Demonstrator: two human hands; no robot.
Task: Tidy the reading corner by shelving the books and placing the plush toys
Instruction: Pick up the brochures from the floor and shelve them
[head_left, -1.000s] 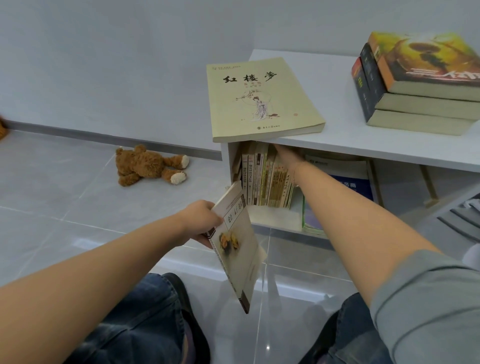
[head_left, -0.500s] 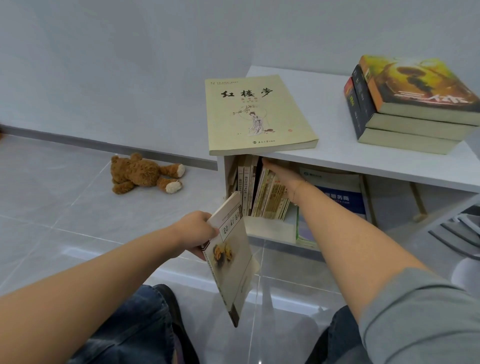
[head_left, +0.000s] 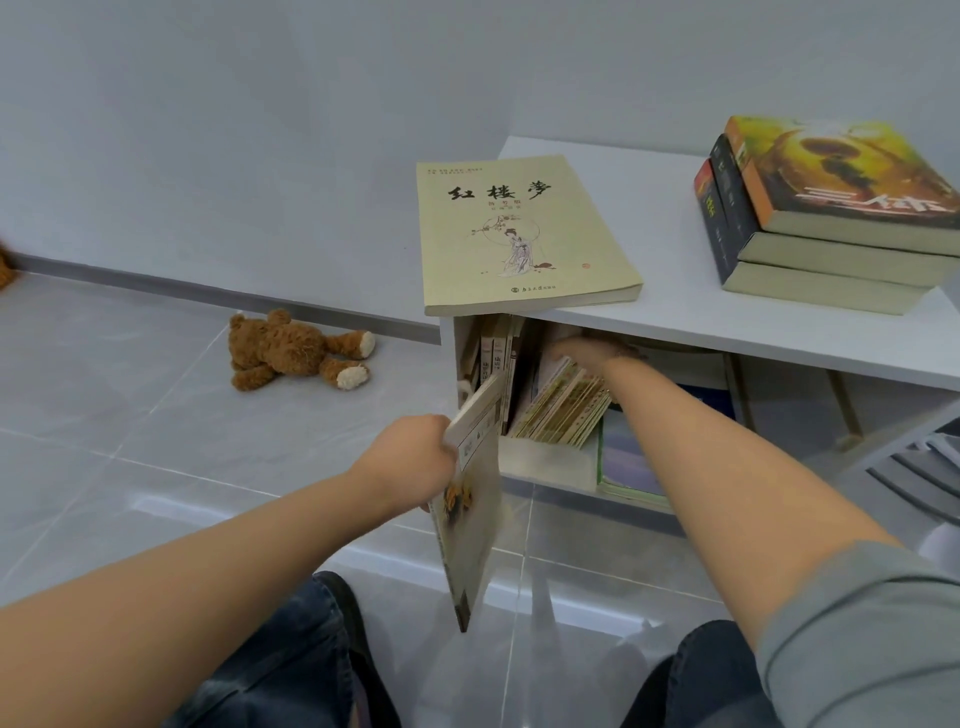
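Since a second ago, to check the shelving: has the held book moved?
Yes. The held book, in the left hand, has come closer to the shelf's left wall; its top corner now overlaps the opening.

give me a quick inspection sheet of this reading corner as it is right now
surface: white shelf unit; yellow book overhangs its top's left end, stack of three books at right.
job's things: row of books leaning right in the compartment; thin book held in front; brown teddy bear lying on the floor.
clutter: flat books right of the row.
grippers: left hand grips the thin book; right hand rests on the leaning row, blurred.
cables: nothing seen.
surroundings: grey tiled floor, grey wall.
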